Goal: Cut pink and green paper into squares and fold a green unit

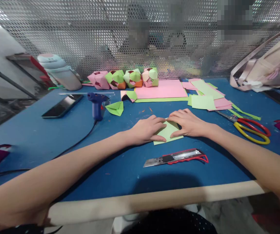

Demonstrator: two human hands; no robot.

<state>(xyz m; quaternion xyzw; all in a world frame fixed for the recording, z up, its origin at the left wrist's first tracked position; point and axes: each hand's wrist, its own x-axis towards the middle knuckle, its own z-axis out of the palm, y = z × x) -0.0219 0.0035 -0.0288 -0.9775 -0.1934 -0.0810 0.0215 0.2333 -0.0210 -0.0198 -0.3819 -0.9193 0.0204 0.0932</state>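
A pale green sheet of paper [167, 131] lies on the blue table between my hands, its upper corners folded so that it narrows away from me. My left hand [147, 129] holds its left side, thumb and fingers pressed onto the paper. On the right side my right hand [185, 123] grips it too, fingers at the top and thumb lower down. The fingers partly cover the folds. Just nearer to me rests a utility knife [176, 157] with a red frame, its blade pointing left.
A blue glue gun [96, 107] stands left, its cord trailing across the table [120, 175]. Near it are a green folded piece [115, 108] and a phone [62, 106]. Scissors [249, 128] and paper sheets [203, 99] lie right. Folded paper balls [117, 79] line the mesh screen.
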